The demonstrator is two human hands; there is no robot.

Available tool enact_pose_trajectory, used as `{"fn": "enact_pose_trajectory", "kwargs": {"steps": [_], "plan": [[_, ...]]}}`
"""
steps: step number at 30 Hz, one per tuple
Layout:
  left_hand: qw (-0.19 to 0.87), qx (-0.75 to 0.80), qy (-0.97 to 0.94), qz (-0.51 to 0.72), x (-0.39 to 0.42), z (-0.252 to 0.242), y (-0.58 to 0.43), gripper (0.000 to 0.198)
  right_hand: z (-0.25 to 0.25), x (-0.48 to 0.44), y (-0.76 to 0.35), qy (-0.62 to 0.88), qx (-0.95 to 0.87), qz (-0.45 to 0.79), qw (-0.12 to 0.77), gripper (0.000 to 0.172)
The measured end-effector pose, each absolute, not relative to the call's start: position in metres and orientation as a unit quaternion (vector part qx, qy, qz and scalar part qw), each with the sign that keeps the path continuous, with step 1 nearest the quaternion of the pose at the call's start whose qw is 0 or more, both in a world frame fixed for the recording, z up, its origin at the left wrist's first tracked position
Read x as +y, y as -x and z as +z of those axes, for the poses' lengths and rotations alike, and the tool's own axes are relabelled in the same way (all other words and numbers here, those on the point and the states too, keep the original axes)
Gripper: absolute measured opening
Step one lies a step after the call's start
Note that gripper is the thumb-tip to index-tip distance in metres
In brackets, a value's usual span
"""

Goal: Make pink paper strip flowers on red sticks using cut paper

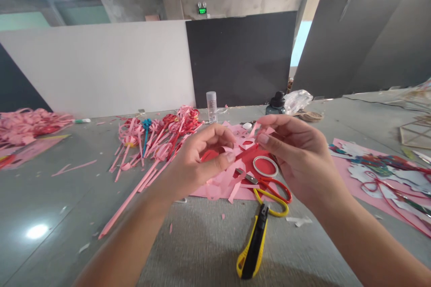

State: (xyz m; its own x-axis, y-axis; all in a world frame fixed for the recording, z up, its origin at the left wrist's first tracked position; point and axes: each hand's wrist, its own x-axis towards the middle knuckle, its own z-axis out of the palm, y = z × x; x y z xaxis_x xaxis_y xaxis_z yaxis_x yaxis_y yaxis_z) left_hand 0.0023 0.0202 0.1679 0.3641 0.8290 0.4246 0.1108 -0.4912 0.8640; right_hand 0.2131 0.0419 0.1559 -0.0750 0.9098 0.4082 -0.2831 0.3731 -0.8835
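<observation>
My left hand (202, 159) and my right hand (292, 152) are raised together over the grey table (47, 215), both pinched closed on a small pink cut-out paper piece (248, 140) held between them. Below the hands lie pink and red paper sheets with scraps (229, 184), a roll of tape (266, 166), red and yellow scissors (272, 190) and a yellow-black utility knife (253, 249).
Several finished pink and red paper flowers on sticks (151, 143) lie to the left, more pink pieces (27, 123) at far left. A small bottle (212, 106), a dark jar (276, 103) and a plastic bag (298, 99) stand behind. Colourful paper work (380, 166) lies at right.
</observation>
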Motion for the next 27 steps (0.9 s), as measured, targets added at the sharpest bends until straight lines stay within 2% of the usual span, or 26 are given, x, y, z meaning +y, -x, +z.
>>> {"fn": "enact_pose_trajectory", "kwargs": {"steps": [5,11,16,20,24,25,27], "plan": [[0.356,0.323,-0.693,0.537,0.023,0.165,0.0,0.008,0.152,0.047,-0.215,0.303,-0.534,0.468,0.635,0.024],[0.3,0.289,-0.645,0.64,0.03,0.165,0.009,0.011,0.149,0.055,-0.217,0.284,-0.533,0.459,0.652,0.007],[0.218,0.248,-0.597,0.731,0.034,0.174,0.021,0.012,0.146,0.063,-0.215,0.257,-0.511,0.491,0.657,0.002],[0.17,0.2,-0.561,0.785,0.037,0.184,0.029,0.013,0.143,0.071,-0.215,0.256,-0.446,0.562,0.647,0.005],[0.11,0.126,-0.514,0.842,0.046,0.191,0.038,0.017,0.142,0.079,-0.217,0.273,-0.347,0.623,0.646,0.03],[0.096,0.109,-0.503,0.852,0.049,0.193,0.041,0.017,0.143,0.08,-0.218,0.271,-0.331,0.631,0.647,0.03],[0.077,0.083,-0.475,0.873,0.052,0.195,0.048,0.019,0.145,0.08,-0.219,0.262,-0.311,0.642,0.65,0.018]]}}
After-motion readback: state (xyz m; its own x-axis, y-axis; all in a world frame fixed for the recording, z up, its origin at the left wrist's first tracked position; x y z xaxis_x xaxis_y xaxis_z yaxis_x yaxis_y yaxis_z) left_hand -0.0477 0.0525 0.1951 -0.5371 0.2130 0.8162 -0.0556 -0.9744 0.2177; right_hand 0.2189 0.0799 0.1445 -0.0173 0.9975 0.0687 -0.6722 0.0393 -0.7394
